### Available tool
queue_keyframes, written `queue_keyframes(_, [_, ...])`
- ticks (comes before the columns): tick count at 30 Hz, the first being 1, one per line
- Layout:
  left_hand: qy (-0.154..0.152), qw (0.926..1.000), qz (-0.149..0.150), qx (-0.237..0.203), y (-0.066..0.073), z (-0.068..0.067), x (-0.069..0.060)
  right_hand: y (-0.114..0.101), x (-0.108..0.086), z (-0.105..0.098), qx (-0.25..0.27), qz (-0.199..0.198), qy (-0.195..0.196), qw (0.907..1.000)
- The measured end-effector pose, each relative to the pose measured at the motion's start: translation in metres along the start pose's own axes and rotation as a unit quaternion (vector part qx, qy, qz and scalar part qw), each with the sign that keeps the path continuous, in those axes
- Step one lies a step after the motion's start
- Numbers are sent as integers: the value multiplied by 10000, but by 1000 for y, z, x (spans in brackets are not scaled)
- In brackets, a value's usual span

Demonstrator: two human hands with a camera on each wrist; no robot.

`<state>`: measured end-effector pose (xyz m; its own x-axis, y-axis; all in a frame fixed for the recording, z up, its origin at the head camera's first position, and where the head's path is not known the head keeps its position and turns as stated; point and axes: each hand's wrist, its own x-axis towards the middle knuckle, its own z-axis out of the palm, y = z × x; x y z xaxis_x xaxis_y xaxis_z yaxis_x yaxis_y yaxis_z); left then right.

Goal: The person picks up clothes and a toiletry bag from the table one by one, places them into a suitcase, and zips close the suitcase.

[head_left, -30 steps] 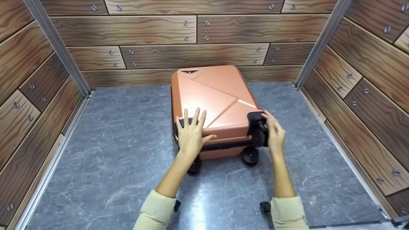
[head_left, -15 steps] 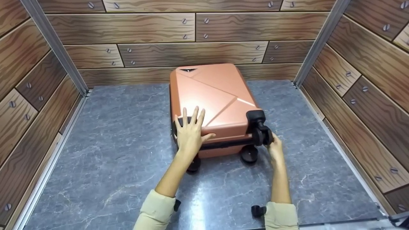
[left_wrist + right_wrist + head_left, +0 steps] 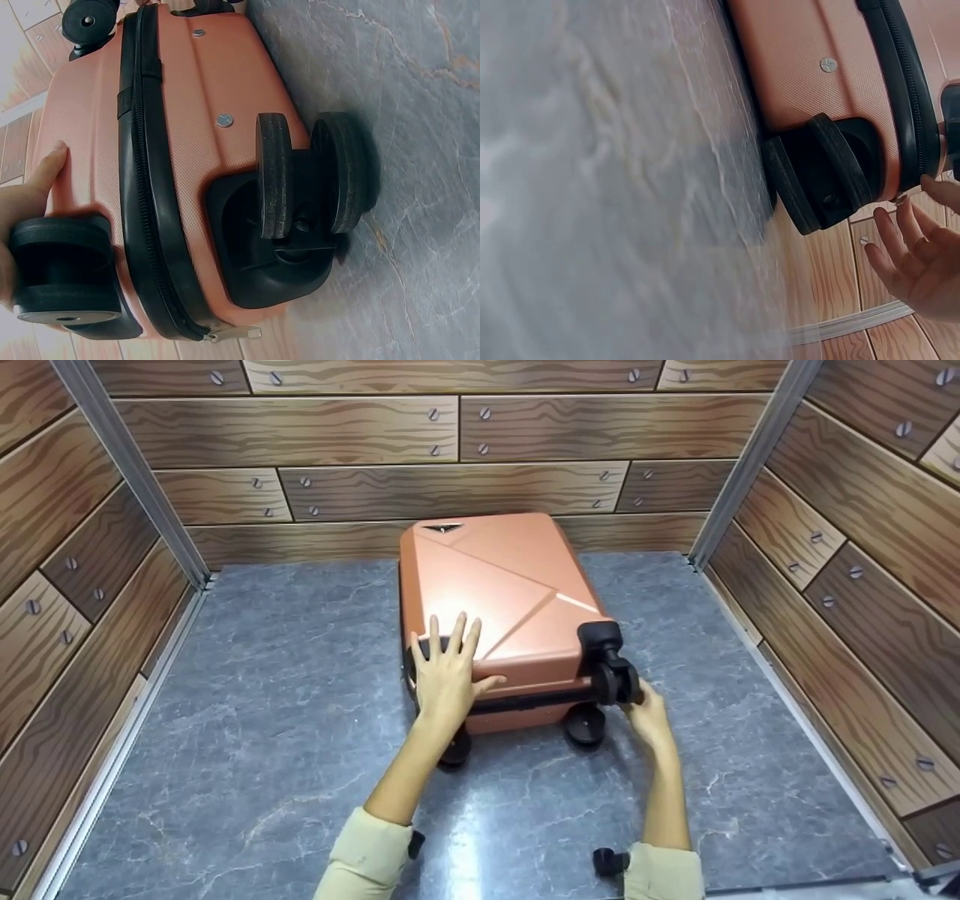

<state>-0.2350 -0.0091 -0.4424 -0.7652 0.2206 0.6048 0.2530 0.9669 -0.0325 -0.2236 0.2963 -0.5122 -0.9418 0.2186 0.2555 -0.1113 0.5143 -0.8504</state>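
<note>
A pink-orange hard-shell suitcase lies flat on the floor, its wheeled end toward me. My left hand rests on the near left corner with fingers spread; its thumb touches the end face above a black wheel in the left wrist view. My right hand is at the near right corner, partly hidden behind the upper wheel. In the right wrist view, its thumb and forefinger pinch at a small metal zipper pull on the black zipper band.
The grey marbled floor surrounds the suitcase. Wood-patterned walls stand at the back and both sides, with metal corner posts. Another zipper pull shows at the suitcase's left corner.
My right hand has moved down from beside the upper right wheel to the zipper side behind it. My left hand and the suitcase have stayed in place.
</note>
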Motion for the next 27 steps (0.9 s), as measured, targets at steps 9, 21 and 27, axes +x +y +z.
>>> queue_keyframes(9, [41, 10000, 3, -48, -1, 1, -1, 1, -1, 4, 1168, 417, -345, 9917])
queue_keyframes(21, [-62, 9999, -10, 92, 1, -2, 2, -6, -3, 3, 1115, 577, -687, 9897])
queue_keyframes(27, [177, 9996, 205, -29, 16, -4, 4, -6, -3, 3, 884, 608, -792, 9911])
